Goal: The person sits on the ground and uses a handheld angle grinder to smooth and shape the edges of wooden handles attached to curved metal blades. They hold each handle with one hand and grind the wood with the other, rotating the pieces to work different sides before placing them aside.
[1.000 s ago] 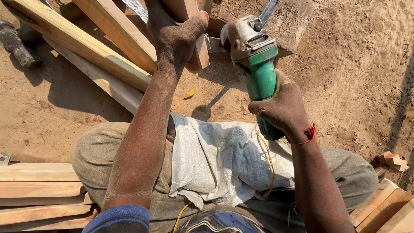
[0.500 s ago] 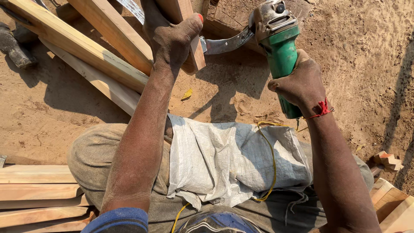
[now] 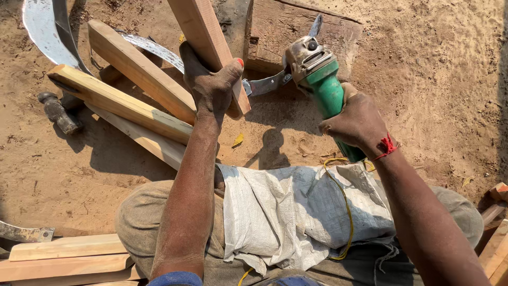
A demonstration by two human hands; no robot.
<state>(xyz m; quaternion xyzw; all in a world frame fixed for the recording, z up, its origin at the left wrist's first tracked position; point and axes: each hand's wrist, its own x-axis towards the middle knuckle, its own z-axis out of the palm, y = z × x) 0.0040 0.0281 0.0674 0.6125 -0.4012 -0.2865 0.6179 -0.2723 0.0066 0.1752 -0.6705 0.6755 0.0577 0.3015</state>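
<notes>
Under the left hand's (image 3: pixel 211 87) wrapped fingers sits one wooden handle (image 3: pixel 209 50), its curved blade (image 3: pixel 264 85) now meeting the green angle grinder (image 3: pixel 320 79), which the right hand (image 3: pixel 357 122) has swung closer, fingers clenched round its body. Two loose wooden bars (image 3: pixel 132 69) and one hammer (image 3: pixel 58 112) lie left of those fingers.
</notes>
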